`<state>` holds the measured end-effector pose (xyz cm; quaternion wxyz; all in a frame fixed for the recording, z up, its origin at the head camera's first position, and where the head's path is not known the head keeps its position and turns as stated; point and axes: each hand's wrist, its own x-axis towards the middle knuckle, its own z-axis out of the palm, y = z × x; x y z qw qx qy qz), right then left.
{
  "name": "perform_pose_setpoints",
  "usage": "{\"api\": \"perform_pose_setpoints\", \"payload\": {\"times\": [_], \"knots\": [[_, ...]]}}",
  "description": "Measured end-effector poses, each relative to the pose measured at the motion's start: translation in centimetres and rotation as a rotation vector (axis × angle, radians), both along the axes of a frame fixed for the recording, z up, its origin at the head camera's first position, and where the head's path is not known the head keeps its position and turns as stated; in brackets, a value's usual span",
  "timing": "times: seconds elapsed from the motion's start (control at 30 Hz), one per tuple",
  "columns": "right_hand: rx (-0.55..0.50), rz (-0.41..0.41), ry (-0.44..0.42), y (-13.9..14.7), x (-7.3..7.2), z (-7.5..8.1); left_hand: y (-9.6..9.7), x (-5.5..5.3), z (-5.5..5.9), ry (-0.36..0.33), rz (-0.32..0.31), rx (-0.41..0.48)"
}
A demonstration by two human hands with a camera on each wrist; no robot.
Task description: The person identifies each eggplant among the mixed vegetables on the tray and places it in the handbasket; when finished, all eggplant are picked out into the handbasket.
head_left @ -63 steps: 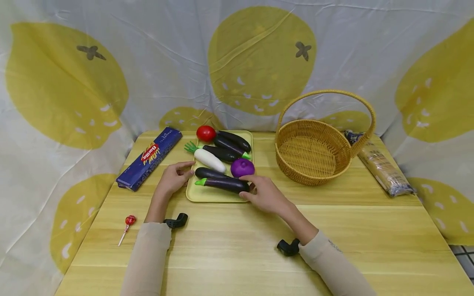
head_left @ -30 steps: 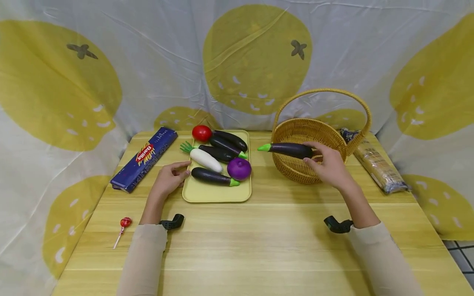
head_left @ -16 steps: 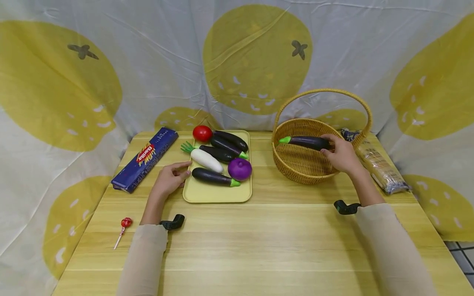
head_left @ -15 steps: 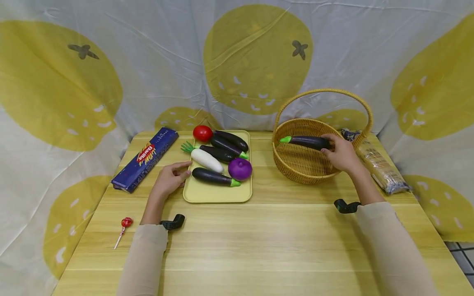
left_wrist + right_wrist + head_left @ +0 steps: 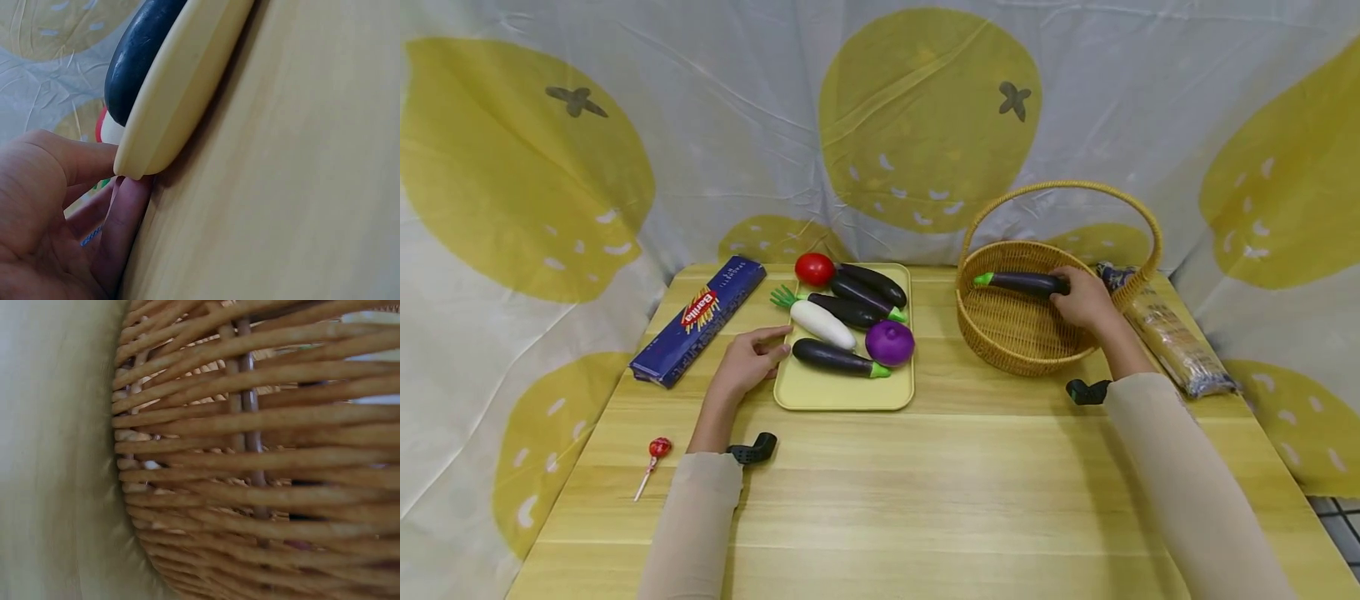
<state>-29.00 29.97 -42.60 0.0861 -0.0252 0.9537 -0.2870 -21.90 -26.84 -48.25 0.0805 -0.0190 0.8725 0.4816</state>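
Note:
Inside the wicker basket [image 5: 1028, 362], my right hand [image 5: 1081, 298] holds a dark eggplant [image 5: 1021, 283] by its rounded end, its green stem pointing left. In the right wrist view the basket's woven side [image 5: 250, 437] fills the picture and hides that hand. My left hand [image 5: 751, 360] pinches the left edge of the yellow tray [image 5: 842, 400]; the left wrist view shows the thumb at the rim [image 5: 140, 140]. On the tray lie another eggplant [image 5: 835, 358], a white radish [image 5: 822, 323], a purple onion-like vegetable [image 5: 890, 343], a red tomato [image 5: 815, 269] and several more eggplants [image 5: 868, 296].
A blue Barilla spaghetti box [image 5: 698, 321] lies left of the tray. Nearer on the left is a red lollipop [image 5: 658, 450]. Right of the basket lies a clear pasta packet [image 5: 1176, 337]. The tall basket handle [image 5: 1067, 185] arches above the basket, and a lemon-print cloth hangs behind.
My right hand has lifted an eggplant off the tray, carried it right and lowered it into the basket. The left hand has stayed at the tray's edge.

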Motion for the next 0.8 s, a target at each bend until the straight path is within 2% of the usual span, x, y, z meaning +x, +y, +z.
{"api": "perform_pose_setpoints", "payload": {"times": [0.2,0.4,0.6,0.8], "knots": [[0.009,0.018,-0.022,-0.1,-1.1,-0.9,-0.1,-0.1,0.0,0.000,-0.004,0.002],[0.009,0.035,-0.005,-0.2,-1.0,-1.2,-0.1,-0.1,0.0,-0.001,-0.010,0.001],[-0.005,0.029,0.041,-0.5,-0.2,-0.4,-0.1,-0.1,-0.1,0.001,-0.008,0.003],[-0.033,0.042,0.131,-1.0,1.7,0.7,-0.1,-0.1,-0.1,-0.008,0.003,0.001]]}}
